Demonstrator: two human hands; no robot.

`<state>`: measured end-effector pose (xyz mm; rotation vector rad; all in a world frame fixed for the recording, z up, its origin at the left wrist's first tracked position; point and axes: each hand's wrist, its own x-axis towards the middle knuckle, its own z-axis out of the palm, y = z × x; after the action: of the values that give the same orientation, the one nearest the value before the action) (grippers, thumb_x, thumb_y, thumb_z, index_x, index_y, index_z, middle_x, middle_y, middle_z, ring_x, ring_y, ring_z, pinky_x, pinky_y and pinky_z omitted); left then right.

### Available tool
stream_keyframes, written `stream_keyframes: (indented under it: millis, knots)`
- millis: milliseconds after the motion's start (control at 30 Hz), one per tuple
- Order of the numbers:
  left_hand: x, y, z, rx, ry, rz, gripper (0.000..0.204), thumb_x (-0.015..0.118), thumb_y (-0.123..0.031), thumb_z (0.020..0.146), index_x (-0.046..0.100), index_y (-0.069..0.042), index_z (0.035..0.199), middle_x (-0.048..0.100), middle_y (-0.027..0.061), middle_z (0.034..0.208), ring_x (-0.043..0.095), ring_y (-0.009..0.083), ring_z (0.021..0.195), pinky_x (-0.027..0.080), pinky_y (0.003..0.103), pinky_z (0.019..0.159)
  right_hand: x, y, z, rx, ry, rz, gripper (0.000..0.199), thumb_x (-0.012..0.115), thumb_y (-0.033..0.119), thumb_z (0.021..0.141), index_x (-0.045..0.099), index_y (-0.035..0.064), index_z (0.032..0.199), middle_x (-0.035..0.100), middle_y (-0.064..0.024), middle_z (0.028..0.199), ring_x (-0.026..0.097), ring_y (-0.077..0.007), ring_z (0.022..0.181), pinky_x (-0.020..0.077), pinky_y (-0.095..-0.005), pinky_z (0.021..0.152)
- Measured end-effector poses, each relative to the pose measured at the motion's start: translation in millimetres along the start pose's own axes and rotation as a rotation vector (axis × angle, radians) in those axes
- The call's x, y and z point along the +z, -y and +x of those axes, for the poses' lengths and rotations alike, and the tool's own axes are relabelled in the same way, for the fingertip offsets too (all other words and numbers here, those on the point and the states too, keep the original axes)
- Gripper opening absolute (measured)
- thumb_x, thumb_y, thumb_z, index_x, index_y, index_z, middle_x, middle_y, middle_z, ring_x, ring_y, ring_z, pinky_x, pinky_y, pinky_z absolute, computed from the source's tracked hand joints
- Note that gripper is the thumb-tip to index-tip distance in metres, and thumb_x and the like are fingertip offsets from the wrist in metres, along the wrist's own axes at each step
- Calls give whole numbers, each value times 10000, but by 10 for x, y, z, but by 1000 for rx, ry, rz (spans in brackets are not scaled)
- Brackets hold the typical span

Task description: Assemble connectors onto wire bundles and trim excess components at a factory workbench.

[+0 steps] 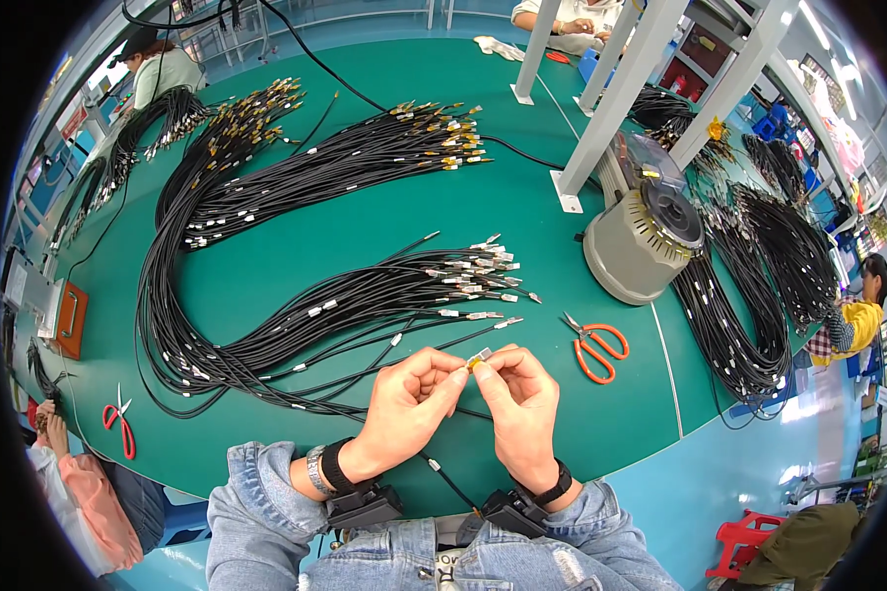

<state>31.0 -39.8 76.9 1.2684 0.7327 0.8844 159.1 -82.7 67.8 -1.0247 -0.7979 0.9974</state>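
Above the near edge of a green table [552, 473], my hands meet fingertip to fingertip. My left hand [404, 409] pinches a small connector [476, 362] with a yellow part and a silvery-white end. My right hand [524, 409] grips the same piece between thumb and forefinger. The fingers hide much of it, and I cannot tell exactly how its cable runs. Just beyond my hands, a bundle of black cables [355, 307] points its white-tagged ends to the right. Orange-handled snips [598, 352] lie right of my right hand.
A second cable bundle [345, 163] with yellowish ends lies farther back. A grey round-bodied machine [641, 246] stands at right beside white metal posts [621, 98]. More cables [729, 315] hang over the right edge. Red-handled scissors [120, 424] lie at left. Other people sit around the table.
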Motion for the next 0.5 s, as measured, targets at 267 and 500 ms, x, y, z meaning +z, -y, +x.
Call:
stream_keyframes:
  millis: [267,500]
  knots:
    - [15,10,-7,36,1,22,94,567,-46,882,579,27,940,579,-6,690,480,20,570,367,170,480,-8,12,1,4,0,-6,51,606,-18,830,555,-22,832,553,-41,855,525,-88,769,431,-225,708]
    - [22,93,-1,223,-30,198,140,605,-3,843,598,22,981,582,-6,675,466,12,558,368,181,465,-28,26,4,25,15,4,56,594,-7,833,546,12,810,539,-21,842,515,-79,759,421,-219,717]
